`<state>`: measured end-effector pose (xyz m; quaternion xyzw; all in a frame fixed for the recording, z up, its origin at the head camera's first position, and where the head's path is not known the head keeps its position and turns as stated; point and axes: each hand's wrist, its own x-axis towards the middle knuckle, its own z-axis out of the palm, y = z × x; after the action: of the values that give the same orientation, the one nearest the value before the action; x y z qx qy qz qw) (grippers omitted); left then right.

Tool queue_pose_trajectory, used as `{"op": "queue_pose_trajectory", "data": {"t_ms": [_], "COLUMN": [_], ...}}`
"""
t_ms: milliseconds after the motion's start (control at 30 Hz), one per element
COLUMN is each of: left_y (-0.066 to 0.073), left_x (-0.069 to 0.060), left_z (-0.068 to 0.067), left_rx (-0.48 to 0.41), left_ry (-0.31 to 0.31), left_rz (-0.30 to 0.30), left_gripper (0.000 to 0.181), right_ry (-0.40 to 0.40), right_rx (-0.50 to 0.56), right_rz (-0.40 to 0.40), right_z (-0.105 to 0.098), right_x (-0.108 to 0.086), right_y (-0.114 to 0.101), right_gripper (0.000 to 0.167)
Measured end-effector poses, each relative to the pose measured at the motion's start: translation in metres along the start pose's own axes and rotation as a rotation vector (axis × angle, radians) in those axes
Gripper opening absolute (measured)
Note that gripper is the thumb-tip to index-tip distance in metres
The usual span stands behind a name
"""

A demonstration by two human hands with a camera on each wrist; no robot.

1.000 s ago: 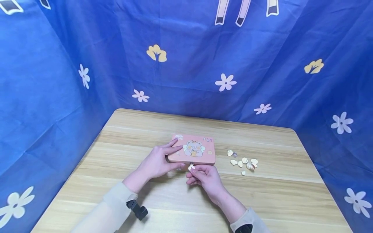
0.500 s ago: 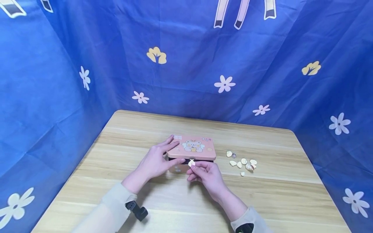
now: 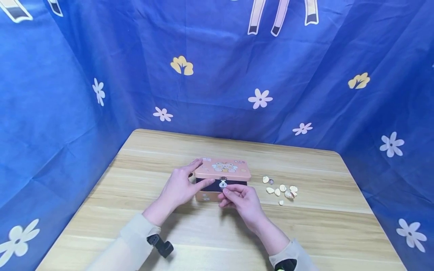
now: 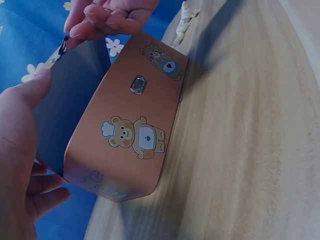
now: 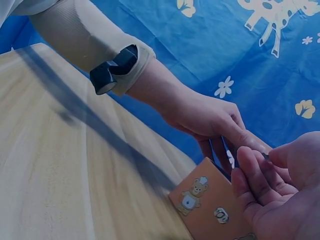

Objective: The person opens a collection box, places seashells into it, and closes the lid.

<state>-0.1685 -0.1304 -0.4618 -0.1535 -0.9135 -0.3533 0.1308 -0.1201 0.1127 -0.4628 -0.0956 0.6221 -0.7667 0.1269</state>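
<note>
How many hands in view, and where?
2. The left hand is at the left end of the box, its thumb near the front edge of the lid; the right hand pinches the clasp at the front.

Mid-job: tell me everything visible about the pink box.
The pink box looks like tin, rectangular, with bears printed on its lid and front. It sits upright on the wooden table, lid raised partway, leaving a dark front gap; contents don't show. The right hand pinches the metallic clasp on the lid; a catch plate sits on the front below. The left hand is at the lid's left side.
</note>
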Motion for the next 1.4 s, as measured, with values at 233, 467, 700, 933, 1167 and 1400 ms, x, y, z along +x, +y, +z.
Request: {"op": "queue_pose_trajectory", "data": {"t_ms": [233, 467, 700, 933, 1167, 1400], "left_y": [0.004, 0.007, 0.007, 0.007, 0.011, 0.015], "left_x": [0.003, 0.006, 0.01, 0.014, 0.02, 0.027], "left_z": [-0.003, -0.006, -0.008, -0.011, -0.013, -0.01], "left_rx": [0.013, -0.003, -0.031, -0.066, -0.092, -0.139], "left_ry": [-0.004, -0.001, 0.014, 0.037, 0.041, 0.03], "left_rz": [-0.085, -0.128, -0.131, -0.137, -0.158, -0.188], "left_gripper": [0.105, 0.109, 0.104, 0.1, 0.101, 0.1], "right_ry": [0.012, 0.087, 0.318, 0.479, 0.373, 0.327], "right_rx": [-0.041, -0.135, -0.202, -0.301, -0.359, -0.416], "right_rz": [-0.022, -0.095, -0.294, -0.429, -0.402, -0.384], "right_z": [-0.008, -0.02, -0.034, -0.045, -0.05, -0.052], "right_x": [0.002, 0.002, 0.004, 0.011, 0.026, 0.035], "right_y": [-0.003, -0.008, -0.012, -0.008, 0.001, 0.006], "right_gripper": [0.022, 0.02, 0.013, 0.02, 0.058, 0.075]}}
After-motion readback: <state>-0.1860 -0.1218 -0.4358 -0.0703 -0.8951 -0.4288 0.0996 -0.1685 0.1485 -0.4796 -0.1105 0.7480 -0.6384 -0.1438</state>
